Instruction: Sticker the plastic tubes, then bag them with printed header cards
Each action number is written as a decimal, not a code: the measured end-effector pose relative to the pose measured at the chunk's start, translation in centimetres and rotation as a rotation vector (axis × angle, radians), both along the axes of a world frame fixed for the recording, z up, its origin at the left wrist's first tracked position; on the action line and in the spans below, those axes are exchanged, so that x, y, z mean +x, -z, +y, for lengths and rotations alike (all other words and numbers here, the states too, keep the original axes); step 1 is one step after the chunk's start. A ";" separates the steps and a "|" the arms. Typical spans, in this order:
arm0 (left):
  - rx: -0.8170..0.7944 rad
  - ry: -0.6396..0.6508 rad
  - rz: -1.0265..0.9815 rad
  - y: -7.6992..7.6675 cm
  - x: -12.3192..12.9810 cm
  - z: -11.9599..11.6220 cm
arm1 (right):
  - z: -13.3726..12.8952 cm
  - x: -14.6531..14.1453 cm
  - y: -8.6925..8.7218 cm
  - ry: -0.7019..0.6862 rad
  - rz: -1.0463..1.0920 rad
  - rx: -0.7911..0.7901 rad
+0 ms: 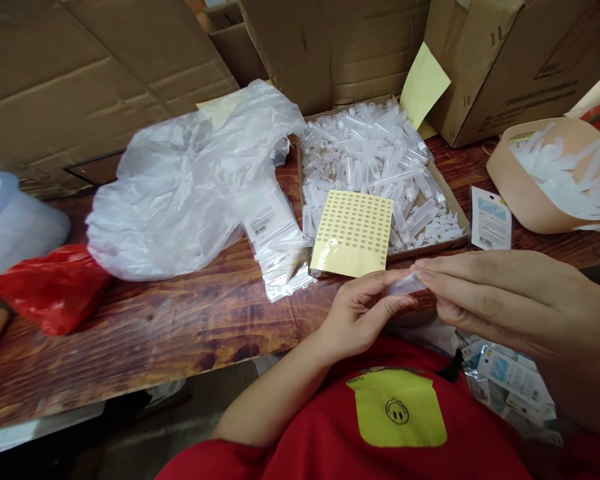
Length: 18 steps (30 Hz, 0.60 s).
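Between my two hands, in front of the shallow box, is a small clear plastic tube (406, 285). My left hand (357, 310) pinches its left end between thumb and fingers. The fingertips of my right hand (510, 300) close on its right end and cover it. Just behind my left hand, a yellow sheet of small round stickers (354, 232) lies over the front edge of a shallow cardboard box (300, 167). Many clear tubes (360, 167) and small white pieces (437, 230) fill that box.
Left of the box lie flat clear packets (275, 233), a crumpled plastic bag (165, 193) and a red bag (55, 287). A beige bin (525, 187) of white strips and a printed card (491, 219) are at the right. Large cartons (520, 73) stand behind.
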<state>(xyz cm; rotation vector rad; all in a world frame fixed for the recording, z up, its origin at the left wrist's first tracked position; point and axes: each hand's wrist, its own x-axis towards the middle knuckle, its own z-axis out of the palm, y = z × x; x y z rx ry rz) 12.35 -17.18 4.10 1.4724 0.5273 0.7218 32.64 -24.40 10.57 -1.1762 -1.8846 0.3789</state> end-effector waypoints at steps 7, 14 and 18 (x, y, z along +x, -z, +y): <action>-0.049 0.041 0.020 0.3 -0.1 0.1 | 0.1 0.5 0.7 -0.036 -0.393 0.302; -0.016 0.116 -0.006 0.0 -0.7 0.5 | 1.0 -1.4 1.8 -0.072 -0.146 0.352; 0.015 0.136 -0.039 0.1 -1.2 0.8 | 1.6 -2.3 3.1 -0.095 0.077 0.356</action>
